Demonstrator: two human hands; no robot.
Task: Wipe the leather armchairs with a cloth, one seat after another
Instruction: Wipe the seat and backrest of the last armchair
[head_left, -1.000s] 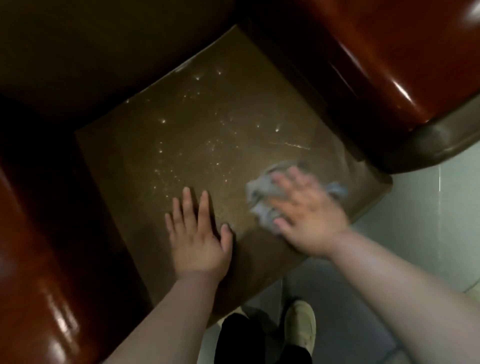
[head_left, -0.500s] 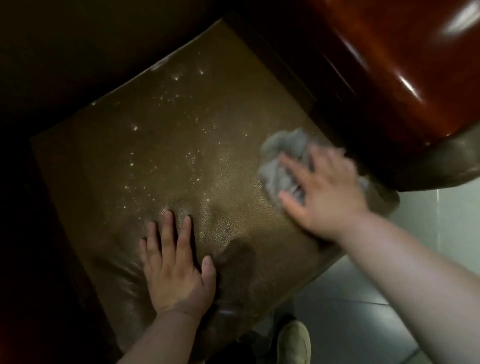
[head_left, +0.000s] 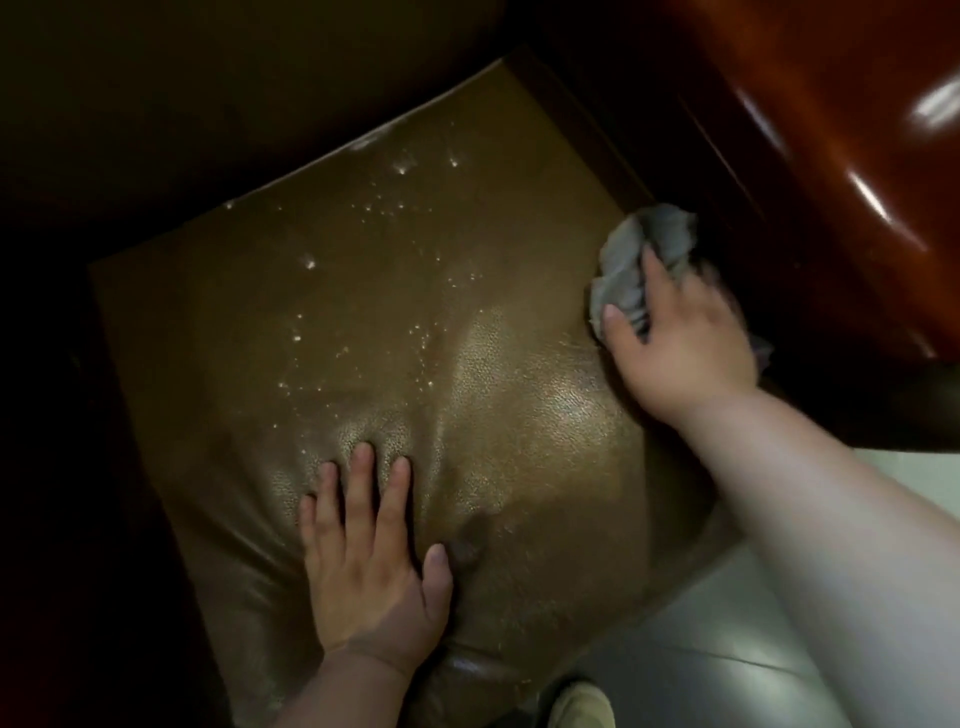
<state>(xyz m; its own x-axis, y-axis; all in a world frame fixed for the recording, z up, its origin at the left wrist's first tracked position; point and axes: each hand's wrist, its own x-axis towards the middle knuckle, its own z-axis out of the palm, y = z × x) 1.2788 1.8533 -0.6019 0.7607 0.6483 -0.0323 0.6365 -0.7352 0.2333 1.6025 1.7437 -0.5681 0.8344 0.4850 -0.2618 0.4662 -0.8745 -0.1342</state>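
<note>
Here the right hand (head_left: 680, 343) presses a crumpled grey cloth (head_left: 636, 260) against the far right edge of the brown leather seat (head_left: 415, 312), fingers curled over it. The left hand (head_left: 371, 551) rests flat, fingers straight, near the seat's front.

Pale glossy tiled floor (head_left: 691, 670) in dim light
</note>
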